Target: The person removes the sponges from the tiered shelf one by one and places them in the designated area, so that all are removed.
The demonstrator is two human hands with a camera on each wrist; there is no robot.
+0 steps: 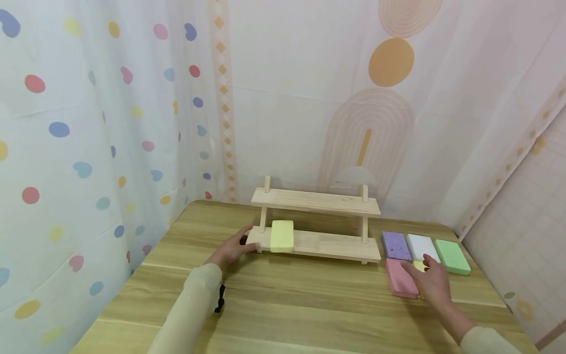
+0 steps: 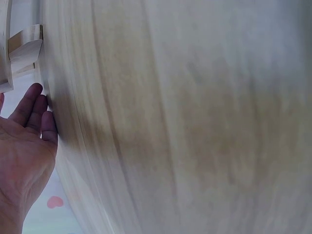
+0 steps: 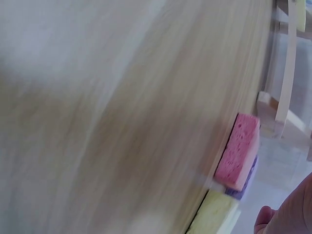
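Note:
On the left end of the lower board of a small two-tier wooden shelf (image 1: 327, 246) lies a yellow sponge (image 1: 282, 236). My left hand (image 1: 232, 248) touches that end of the board, thumb at its front edge. In the left wrist view its other fingers (image 2: 36, 109) extend alongside the tabletop. Over at the right, my right hand (image 1: 432, 282) is above a second yellow sponge (image 1: 419, 265), which it partly covers in the head view. Its thumb and fingers are spread, holding nothing. A pink sponge (image 1: 401, 282) lies just left of it.
Behind those two sponges are a purple sponge (image 1: 396, 246), a white sponge (image 1: 422, 247) and a green sponge (image 1: 452, 256). The shelf's upper board (image 1: 316, 200) sits higher and further back. Patterned curtains (image 1: 283, 123) hang behind the wooden table (image 1: 300, 314).

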